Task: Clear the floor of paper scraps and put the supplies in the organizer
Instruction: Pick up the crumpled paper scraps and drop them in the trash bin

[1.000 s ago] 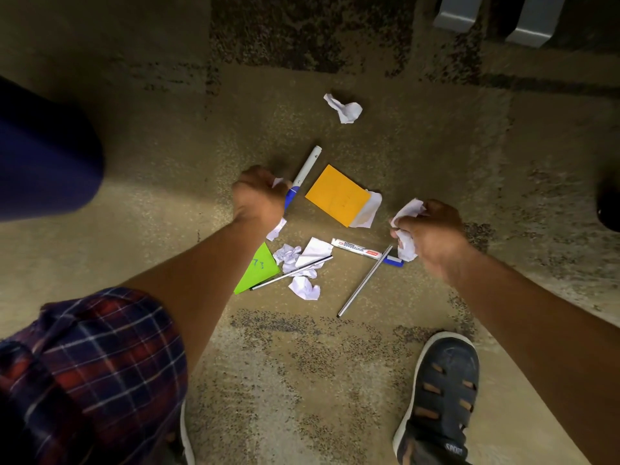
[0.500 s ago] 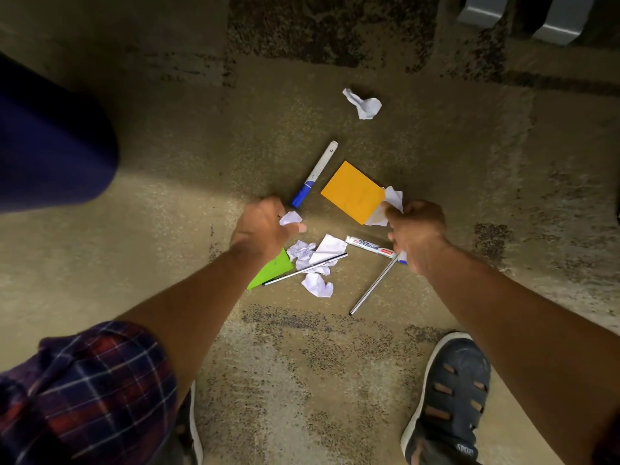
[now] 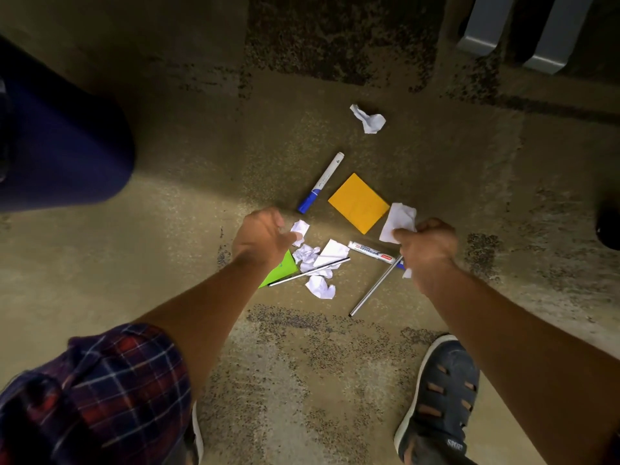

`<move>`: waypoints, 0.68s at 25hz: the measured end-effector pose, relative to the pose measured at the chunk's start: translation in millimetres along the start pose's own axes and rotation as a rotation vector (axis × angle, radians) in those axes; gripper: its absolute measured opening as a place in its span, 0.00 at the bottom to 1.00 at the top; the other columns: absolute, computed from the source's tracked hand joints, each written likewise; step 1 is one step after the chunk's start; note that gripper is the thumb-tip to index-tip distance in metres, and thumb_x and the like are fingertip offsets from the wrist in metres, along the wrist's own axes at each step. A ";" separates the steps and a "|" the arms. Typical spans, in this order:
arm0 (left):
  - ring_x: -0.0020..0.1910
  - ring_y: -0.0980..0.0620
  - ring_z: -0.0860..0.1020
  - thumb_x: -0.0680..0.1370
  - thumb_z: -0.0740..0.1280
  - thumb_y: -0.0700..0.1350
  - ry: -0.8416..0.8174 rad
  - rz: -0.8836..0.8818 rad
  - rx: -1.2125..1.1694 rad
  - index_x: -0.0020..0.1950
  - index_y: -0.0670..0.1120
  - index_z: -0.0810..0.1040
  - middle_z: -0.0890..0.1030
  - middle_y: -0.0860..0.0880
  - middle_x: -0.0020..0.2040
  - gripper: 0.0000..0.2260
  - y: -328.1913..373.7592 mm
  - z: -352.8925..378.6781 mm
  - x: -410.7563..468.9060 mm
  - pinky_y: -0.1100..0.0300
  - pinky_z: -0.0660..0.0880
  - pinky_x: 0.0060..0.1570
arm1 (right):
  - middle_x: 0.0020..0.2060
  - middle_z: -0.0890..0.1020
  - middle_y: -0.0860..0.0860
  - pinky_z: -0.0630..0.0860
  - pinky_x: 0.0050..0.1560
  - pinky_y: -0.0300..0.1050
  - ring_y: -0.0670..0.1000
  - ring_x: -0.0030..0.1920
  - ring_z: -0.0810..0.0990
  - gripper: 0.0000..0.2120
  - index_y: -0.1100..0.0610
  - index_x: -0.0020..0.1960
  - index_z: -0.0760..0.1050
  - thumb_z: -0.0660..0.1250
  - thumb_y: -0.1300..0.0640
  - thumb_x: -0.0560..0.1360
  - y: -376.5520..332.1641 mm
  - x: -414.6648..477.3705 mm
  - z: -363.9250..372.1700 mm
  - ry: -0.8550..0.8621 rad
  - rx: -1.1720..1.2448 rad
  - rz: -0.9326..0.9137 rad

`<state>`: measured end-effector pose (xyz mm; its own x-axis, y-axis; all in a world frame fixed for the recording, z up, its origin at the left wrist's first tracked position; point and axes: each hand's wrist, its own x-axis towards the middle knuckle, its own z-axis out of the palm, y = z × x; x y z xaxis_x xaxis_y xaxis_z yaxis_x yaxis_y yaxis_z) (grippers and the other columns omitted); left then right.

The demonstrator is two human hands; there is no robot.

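Observation:
My left hand [image 3: 263, 234] pinches a small white paper scrap [image 3: 299, 228] just above the carpet. My right hand [image 3: 426, 245] grips a crumpled white paper [image 3: 399, 221] beside the orange sticky pad [image 3: 358, 203]. Between the hands lie more crumpled scraps [image 3: 320, 286], a green sticky note [image 3: 281, 268] partly under my left wrist, a thin black pen [image 3: 308, 271], a silver pen [image 3: 374, 290] and a white whiteboard marker [image 3: 369, 251]. A blue-capped marker [image 3: 322, 182] lies further off, and one more crumpled scrap [image 3: 369, 119] beyond it.
A dark blue rounded object [image 3: 63, 142] fills the left side. Grey metal furniture legs [image 3: 523, 31] stand at the top right. My sandalled foot [image 3: 439, 397] is planted at the lower right. A dark object [image 3: 609, 229] sits at the right edge.
My left hand drew back from the blue-capped marker toward the scrap pile with a scrap in its fingers. My right hand moved left and took hold of the white paper by the orange pad.

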<state>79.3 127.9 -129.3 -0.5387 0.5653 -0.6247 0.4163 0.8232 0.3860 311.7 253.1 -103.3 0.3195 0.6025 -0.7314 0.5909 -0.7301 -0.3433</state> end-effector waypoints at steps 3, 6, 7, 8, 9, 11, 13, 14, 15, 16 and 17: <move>0.42 0.46 0.83 0.69 0.80 0.55 -0.015 -0.015 0.123 0.48 0.48 0.81 0.83 0.47 0.45 0.16 7.1 11.5 -3.2 0.57 0.77 0.42 | 0.41 0.87 0.59 0.80 0.34 0.48 0.57 0.35 0.84 0.13 0.55 0.41 0.76 0.80 0.57 0.67 3.2 -9.9 -15.4 0.055 0.014 -0.018; 0.48 0.43 0.85 0.73 0.77 0.50 -0.002 -0.001 0.118 0.48 0.46 0.83 0.86 0.45 0.48 0.10 15.4 28.1 -11.6 0.54 0.79 0.47 | 0.39 0.85 0.59 0.79 0.33 0.50 0.55 0.31 0.78 0.13 0.54 0.40 0.74 0.79 0.58 0.68 2.1 -22.0 -27.9 0.066 0.041 -0.040; 0.45 0.44 0.85 0.74 0.76 0.48 0.010 -0.014 0.020 0.44 0.46 0.82 0.85 0.45 0.45 0.08 15.9 30.3 -14.8 0.55 0.79 0.46 | 0.38 0.84 0.58 0.76 0.31 0.48 0.54 0.30 0.77 0.14 0.54 0.40 0.73 0.79 0.59 0.68 0.4 -27.0 -30.7 0.059 0.072 -0.045; 0.42 0.45 0.84 0.73 0.77 0.47 0.024 -0.051 -0.112 0.41 0.47 0.80 0.84 0.46 0.41 0.08 15.8 30.4 -19.1 0.56 0.78 0.45 | 0.36 0.82 0.58 0.74 0.29 0.45 0.53 0.29 0.75 0.15 0.53 0.40 0.72 0.79 0.61 0.69 -1.8 -33.2 -33.1 0.046 0.106 -0.051; 0.37 0.46 0.82 0.72 0.77 0.45 0.041 -0.105 -0.251 0.39 0.47 0.77 0.82 0.46 0.38 0.09 13.4 28.7 -23.3 0.58 0.77 0.41 | 0.34 0.80 0.57 0.72 0.28 0.44 0.53 0.28 0.74 0.16 0.54 0.39 0.70 0.79 0.62 0.70 -4.9 -42.3 -35.1 0.024 0.140 -0.060; 0.30 0.48 0.74 0.70 0.77 0.43 0.037 -0.252 -0.530 0.35 0.48 0.74 0.76 0.47 0.31 0.12 11.5 9.9 -38.1 0.59 0.70 0.33 | 0.30 0.78 0.56 0.71 0.27 0.44 0.52 0.27 0.73 0.16 0.54 0.40 0.70 0.78 0.62 0.71 -13.6 -68.3 -36.0 -0.036 0.189 -0.065; 0.25 0.50 0.69 0.67 0.76 0.43 0.026 -0.361 -0.786 0.33 0.50 0.72 0.74 0.46 0.31 0.13 7.7 -18.4 -53.9 0.61 0.65 0.29 | 0.29 0.77 0.56 0.71 0.27 0.44 0.52 0.27 0.72 0.17 0.54 0.40 0.69 0.78 0.62 0.71 -25.4 -96.1 -30.9 -0.069 0.214 -0.080; 0.22 0.51 0.67 0.68 0.75 0.43 0.021 -0.392 -0.873 0.36 0.50 0.72 0.78 0.44 0.33 0.12 5.9 -34.7 -60.6 0.63 0.63 0.27 | 0.30 0.76 0.56 0.70 0.28 0.43 0.52 0.27 0.71 0.18 0.53 0.39 0.68 0.78 0.62 0.71 -32.5 -109.6 -26.9 -0.084 0.240 -0.082; 0.21 0.53 0.67 0.71 0.73 0.42 0.016 -0.409 -0.929 0.40 0.50 0.72 0.83 0.42 0.38 0.09 4.2 -53.1 -65.9 0.64 0.62 0.25 | 0.30 0.75 0.56 0.68 0.28 0.43 0.51 0.27 0.70 0.19 0.52 0.38 0.67 0.78 0.63 0.71 -41.8 -124.8 -22.6 -0.105 0.276 -0.077; 0.21 0.53 0.67 0.74 0.69 0.40 0.015 -0.407 -0.970 0.43 0.49 0.73 0.86 0.41 0.44 0.06 4.2 -71.3 -71.6 0.65 0.61 0.23 | 0.30 0.74 0.56 0.67 0.28 0.43 0.51 0.27 0.69 0.20 0.52 0.37 0.66 0.78 0.64 0.71 -50.7 -139.1 -17.8 -0.131 0.314 -0.071; 0.21 0.53 0.68 0.77 0.65 0.38 0.017 -0.392 -1.005 0.46 0.47 0.74 0.87 0.39 0.47 0.04 4.2 -89.9 -77.4 0.65 0.61 0.23 | 0.30 0.74 0.56 0.66 0.27 0.43 0.50 0.26 0.69 0.21 0.51 0.36 0.66 0.77 0.64 0.71 -60.9 -153.7 -12.9 -0.159 0.341 -0.072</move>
<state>56.9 92.3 -18.3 -0.5174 0.2474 -0.8192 -0.5749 0.6086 0.5469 236.2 209.1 37.6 0.1517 0.6185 -0.7710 0.3186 -0.7690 -0.5542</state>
